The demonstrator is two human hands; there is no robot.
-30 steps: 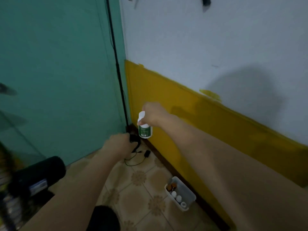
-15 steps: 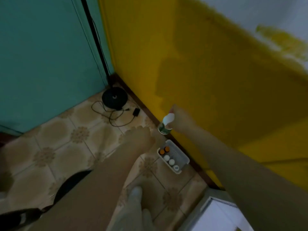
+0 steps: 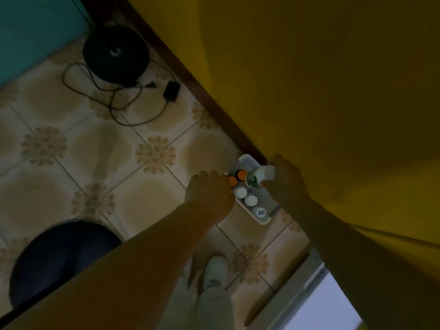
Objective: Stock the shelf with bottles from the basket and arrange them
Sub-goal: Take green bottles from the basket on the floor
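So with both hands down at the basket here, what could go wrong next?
1. The right hand holds the green-labelled bottle tilted over the basket; a slip might drop it onto the bottles standing there.
2. The left hand reaches in beside the orange-capped bottles, which stand close together, so it could tip one over.
3. The scene is dim, so a misjudged grip seems possible.

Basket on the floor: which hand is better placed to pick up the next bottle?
Left, probably. The left hand is right beside the orange-capped bottles in the basket, no bottle seen in it; the right hand grips a green-labelled bottle.
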